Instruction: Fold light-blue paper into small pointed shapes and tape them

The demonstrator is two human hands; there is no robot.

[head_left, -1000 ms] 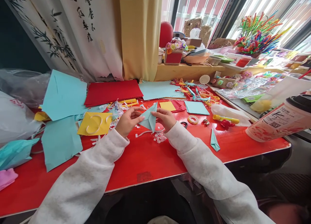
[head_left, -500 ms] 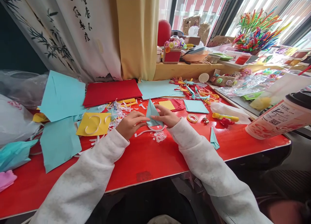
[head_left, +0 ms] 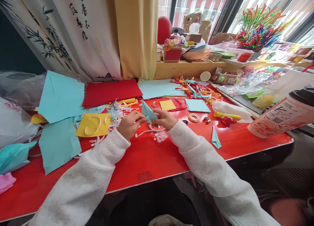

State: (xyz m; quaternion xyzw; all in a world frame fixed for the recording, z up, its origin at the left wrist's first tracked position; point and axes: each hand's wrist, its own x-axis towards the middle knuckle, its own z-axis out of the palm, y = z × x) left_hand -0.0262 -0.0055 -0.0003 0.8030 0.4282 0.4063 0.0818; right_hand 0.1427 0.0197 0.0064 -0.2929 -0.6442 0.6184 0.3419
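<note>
A light-blue folded paper, pointed at its upper left, is held up between my two hands just above the red table. My left hand pinches its lower left edge with thumb and fingertips. On the other side, my right hand grips the right end, fingers behind the paper. Below the hands lie a loop of white paper strip and a small heap of white shreds. Another folded blue paper piece rests to the right of my right hand.
Blue square sheets, a tape roll and a yellow glue stick lie to the right. A tall cup stands near the right edge. Red sheets, a yellow sheet and large blue sheets lie leftward.
The folded paper has tilted, its point swinging to the left. My right hand has shifted slightly left and turned over the paper's right end; my left hand still pinches it.
</note>
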